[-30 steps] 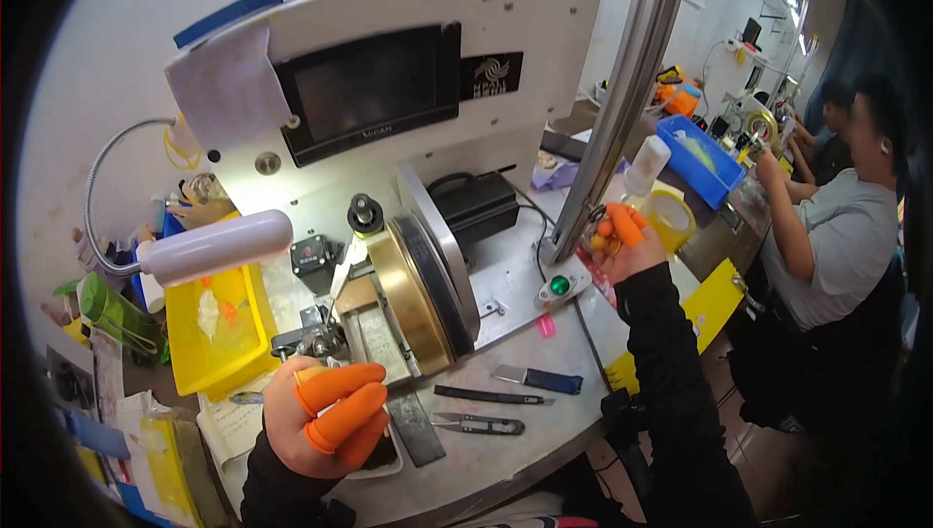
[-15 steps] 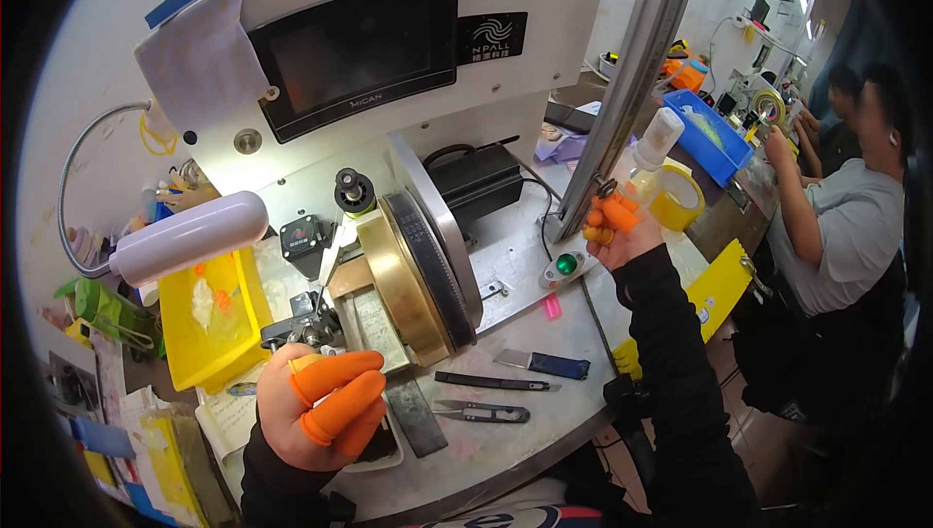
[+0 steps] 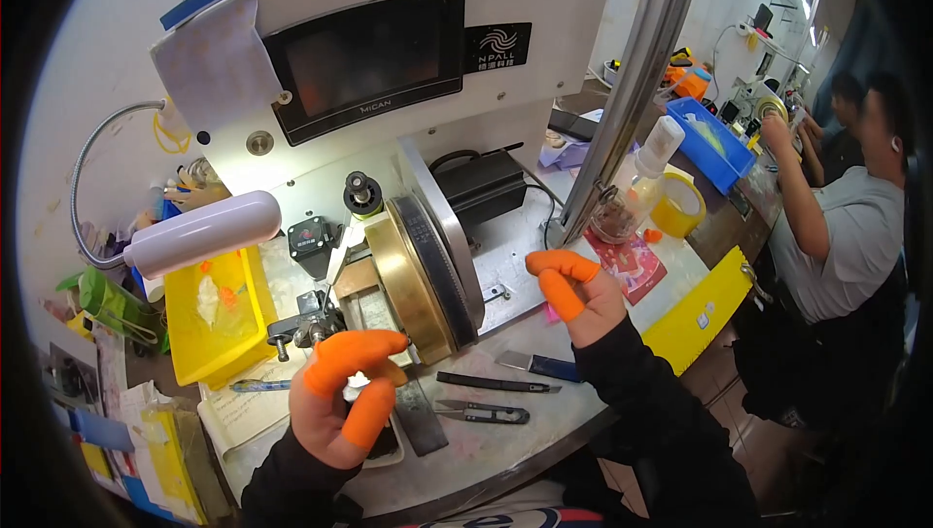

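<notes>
My left hand (image 3: 340,397), with orange finger covers, is raised over the near edge of a shallow tray (image 3: 387,452) beside the wheel machine. Its thumb and forefinger stand apart. A small white patch (image 3: 358,385) shows between them; I cannot tell whether it is held or lies behind. My right hand (image 3: 581,299) hovers above the bench, right of the wheel. Its orange-covered thumb and forefinger come together at the tips; anything between them is too small to make out. The brass-coloured wheel (image 3: 403,280) with a black belt stands between and beyond my hands.
Below the wheel lie a utility knife (image 3: 556,367), a slim black cutter (image 3: 491,382) and thread snips (image 3: 483,412). At left are a yellow tray (image 3: 219,319) and a lamp (image 3: 204,233). A clear bottle (image 3: 641,183) and yellow tape roll (image 3: 678,205) stand right. Another person (image 3: 831,217) sits at far right.
My right hand has come from beside the metal post leftward and nearer, uncovering the bottle's base and a red card. My left hand has shifted slightly right, its fingers spreading from a curl.
</notes>
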`<action>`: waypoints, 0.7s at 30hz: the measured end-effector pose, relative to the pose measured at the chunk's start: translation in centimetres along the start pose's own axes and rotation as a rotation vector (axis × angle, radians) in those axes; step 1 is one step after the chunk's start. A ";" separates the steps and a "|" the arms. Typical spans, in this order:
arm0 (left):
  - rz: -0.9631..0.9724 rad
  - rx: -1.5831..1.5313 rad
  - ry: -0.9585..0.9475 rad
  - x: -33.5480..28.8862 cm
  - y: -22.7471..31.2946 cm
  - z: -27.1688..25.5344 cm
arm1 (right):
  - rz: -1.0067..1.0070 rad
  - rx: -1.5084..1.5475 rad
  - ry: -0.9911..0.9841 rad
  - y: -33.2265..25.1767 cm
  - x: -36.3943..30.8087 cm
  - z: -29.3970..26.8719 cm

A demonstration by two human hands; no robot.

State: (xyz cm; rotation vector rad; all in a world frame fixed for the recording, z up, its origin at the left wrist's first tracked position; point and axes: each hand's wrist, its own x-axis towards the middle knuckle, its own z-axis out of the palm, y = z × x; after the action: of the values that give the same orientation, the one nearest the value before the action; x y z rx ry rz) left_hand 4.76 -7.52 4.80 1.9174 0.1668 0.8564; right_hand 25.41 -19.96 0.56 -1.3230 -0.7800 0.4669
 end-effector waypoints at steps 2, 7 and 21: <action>-0.237 -0.374 0.073 -0.3 -0.1 1.1 | 0.057 0.071 -0.079 -0.6 -0.2 0.6; -0.447 -0.711 0.133 1.3 -3.1 1.6 | -0.047 0.026 -0.230 0.7 1.9 1.9; -0.247 -0.189 0.020 4.1 -4.1 1.5 | 0.457 0.823 -0.553 2.5 7.0 5.1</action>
State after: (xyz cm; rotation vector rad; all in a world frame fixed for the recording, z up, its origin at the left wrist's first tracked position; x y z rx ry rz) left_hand 9.76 -4.64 3.01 1.6720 0.3169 0.6992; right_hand 26.67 -11.02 0.04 -0.5720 -0.6058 1.3932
